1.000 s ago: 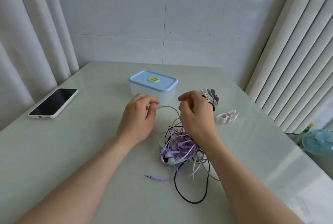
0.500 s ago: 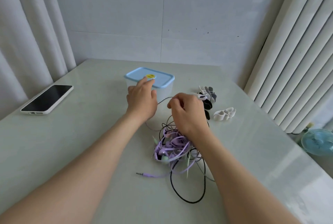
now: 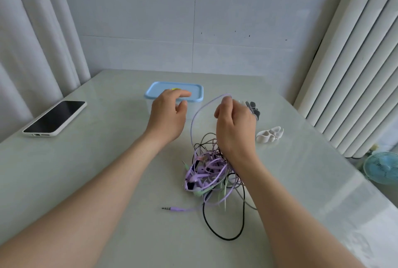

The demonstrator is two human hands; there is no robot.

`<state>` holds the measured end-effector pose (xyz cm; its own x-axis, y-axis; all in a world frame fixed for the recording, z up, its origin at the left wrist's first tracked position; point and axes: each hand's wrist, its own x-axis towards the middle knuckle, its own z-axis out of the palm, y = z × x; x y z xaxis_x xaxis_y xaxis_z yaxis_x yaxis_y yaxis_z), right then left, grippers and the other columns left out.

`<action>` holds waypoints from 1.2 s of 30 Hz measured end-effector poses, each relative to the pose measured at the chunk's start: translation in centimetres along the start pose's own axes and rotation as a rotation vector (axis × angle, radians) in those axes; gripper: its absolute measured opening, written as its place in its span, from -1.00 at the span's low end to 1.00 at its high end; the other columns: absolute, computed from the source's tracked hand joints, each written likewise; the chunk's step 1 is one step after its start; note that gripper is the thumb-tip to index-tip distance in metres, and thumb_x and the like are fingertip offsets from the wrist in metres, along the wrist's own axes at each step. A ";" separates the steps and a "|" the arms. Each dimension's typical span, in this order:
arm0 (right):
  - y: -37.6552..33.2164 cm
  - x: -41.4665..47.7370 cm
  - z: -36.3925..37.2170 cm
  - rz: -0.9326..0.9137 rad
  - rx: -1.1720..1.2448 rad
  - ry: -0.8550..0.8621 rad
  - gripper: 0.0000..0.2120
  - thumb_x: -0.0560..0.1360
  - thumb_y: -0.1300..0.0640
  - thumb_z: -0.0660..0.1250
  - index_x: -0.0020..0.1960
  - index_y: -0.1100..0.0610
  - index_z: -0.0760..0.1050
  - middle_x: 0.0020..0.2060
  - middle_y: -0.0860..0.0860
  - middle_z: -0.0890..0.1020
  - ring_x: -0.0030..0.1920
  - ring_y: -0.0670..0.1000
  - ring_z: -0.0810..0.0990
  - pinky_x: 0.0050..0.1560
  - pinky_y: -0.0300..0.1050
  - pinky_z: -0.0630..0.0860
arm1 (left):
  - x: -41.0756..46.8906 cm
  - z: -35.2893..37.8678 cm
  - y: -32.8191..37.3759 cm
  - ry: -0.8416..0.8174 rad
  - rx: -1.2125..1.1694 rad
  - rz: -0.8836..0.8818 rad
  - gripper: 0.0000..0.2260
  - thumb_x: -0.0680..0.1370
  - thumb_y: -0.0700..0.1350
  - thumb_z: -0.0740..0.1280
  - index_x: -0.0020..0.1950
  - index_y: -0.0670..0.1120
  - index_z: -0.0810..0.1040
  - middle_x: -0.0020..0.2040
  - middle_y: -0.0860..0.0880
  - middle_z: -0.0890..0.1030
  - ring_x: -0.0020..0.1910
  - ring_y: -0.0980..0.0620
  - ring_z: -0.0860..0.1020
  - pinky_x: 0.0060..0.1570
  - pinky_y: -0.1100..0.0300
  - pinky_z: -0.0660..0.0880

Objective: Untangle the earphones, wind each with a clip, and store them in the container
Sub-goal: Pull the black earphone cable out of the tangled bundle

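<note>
Vertically, purple cord (image 3: 192, 129) rises to pinching right hand (image 3: 235, 125).

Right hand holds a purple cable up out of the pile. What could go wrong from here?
1. The right hand pinches the purple cable while the left hand is at the container, so nothing pins the tangle. Pulling may tighten knots or drag the whole pile.
2. The white clip lies close beside that hand; a swinging cable could knock it away.
</note>
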<state>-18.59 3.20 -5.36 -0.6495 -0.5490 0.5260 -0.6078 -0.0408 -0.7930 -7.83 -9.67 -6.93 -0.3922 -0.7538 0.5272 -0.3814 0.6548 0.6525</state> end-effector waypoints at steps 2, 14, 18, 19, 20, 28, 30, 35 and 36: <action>-0.3 0.1 0.0 -0.009 0.053 0.055 -0.51 0.75 0.07 0.05 -0.27 0.20 0.49 -0.53 -0.03 0.46 -0.40 -0.03 0.48 -0.22 -0.06 0.40 | -0.8 -1.0 0.4 -0.085 -0.101 0.005 -0.77 0.68 -0.19 0.26 0.23 0.00 0.66 0.21 0.07 0.61 -0.20 0.08 0.68 -0.02 0.25 0.53; -0.8 -0.1 -0.2 0.085 0.212 0.174 -0.61 0.69 -0.16 -0.05 -0.12 -0.14 0.49 -0.33 -0.10 0.55 -0.19 0.19 0.61 -0.02 0.30 0.59 | -6.1 -3.0 2.1 -0.697 -0.500 -0.134 -0.70 0.62 0.14 0.41 0.13 -0.09 0.70 0.07 -0.09 0.75 0.07 0.04 0.69 0.19 0.11 0.50; -0.8 -0.2 -0.5 0.071 0.171 0.140 -0.61 0.68 -0.16 -0.02 0.05 -0.14 0.57 -0.26 -0.16 0.59 -0.14 0.18 0.63 0.04 0.35 0.57 | -5.7 -2.3 1.5 -0.468 -0.574 -0.198 -0.86 0.62 -0.09 0.45 0.09 -0.15 0.67 -0.02 -0.16 0.74 -0.10 0.06 0.66 0.00 0.20 0.54; -0.6 -0.1 -0.5 0.076 0.178 0.124 -0.64 0.68 -0.14 0.02 0.11 -0.12 0.59 -0.28 -0.16 0.60 -0.18 0.14 0.66 0.02 0.34 0.59 | -5.5 -2.5 1.4 -0.417 -0.605 -0.231 -0.86 0.63 -0.10 0.43 0.10 -0.16 0.67 -0.03 -0.16 0.74 -0.11 0.05 0.65 0.01 0.18 0.54; -0.5 -0.1 -0.5 0.080 0.186 0.105 -0.67 0.67 -0.12 0.08 0.16 -0.10 0.60 -0.28 -0.14 0.63 -0.21 0.09 0.69 0.02 0.32 0.61 | -5.3 -2.7 1.0 -0.363 -0.627 -0.264 -0.86 0.64 -0.10 0.42 0.09 -0.15 0.68 -0.05 -0.14 0.73 -0.12 0.04 0.65 0.01 0.15 0.54; -0.1 -0.4 -0.6 0.115 0.071 -0.038 -0.75 0.50 0.26 0.33 0.12 0.05 0.60 -0.06 -0.11 0.67 -0.14 -0.15 0.68 -0.10 -0.16 0.60 | -3.5 -4.2 -1.2 0.027 -0.728 -0.459 -0.85 0.65 -0.15 0.38 -0.03 -0.03 0.74 -0.03 -0.09 0.71 -0.09 0.00 0.62 0.01 0.12 0.58; 0.0 -0.3 -0.4 0.174 0.051 -0.118 -0.82 0.51 0.26 0.29 -0.01 0.08 0.63 -0.16 -0.07 0.70 -0.17 -0.06 0.72 -0.10 -0.04 0.64 | -3.4 -4.3 -1.5 0.063 -0.716 -0.514 -0.84 0.65 -0.15 0.37 -0.05 -0.01 0.73 -0.07 -0.07 0.70 -0.16 -0.01 0.62 -0.07 0.11 0.57; -0.1 -0.9 -0.2 0.249 0.166 -0.451 -0.79 0.61 -0.01 0.36 0.01 0.11 0.69 -0.14 0.05 0.76 -0.16 0.05 0.76 -0.08 0.09 0.69 | -3.4 -4.2 -1.5 0.086 -0.710 -0.574 -0.85 0.66 -0.16 0.35 -0.03 -0.04 0.71 -0.23 0.01 0.70 -0.35 0.00 0.63 -0.36 0.24 0.51; -0.4 -1.1 -0.2 0.232 0.172 -0.496 -0.74 0.60 -0.10 0.38 0.03 0.08 0.69 -0.12 0.03 0.76 -0.13 0.05 0.76 -0.09 0.06 0.68 | -3.4 -4.3 -1.4 0.093 -0.695 -0.575 -0.85 0.65 -0.16 0.36 -0.04 -0.05 0.72 -0.23 -0.01 0.70 -0.37 0.01 0.62 -0.37 0.25 0.51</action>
<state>-17.76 3.96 -5.58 -0.4398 -0.8840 0.1582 -0.3652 0.0151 -0.9308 -2.41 -8.27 -7.30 -0.2164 -0.9755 0.0407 0.1058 0.0180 0.9942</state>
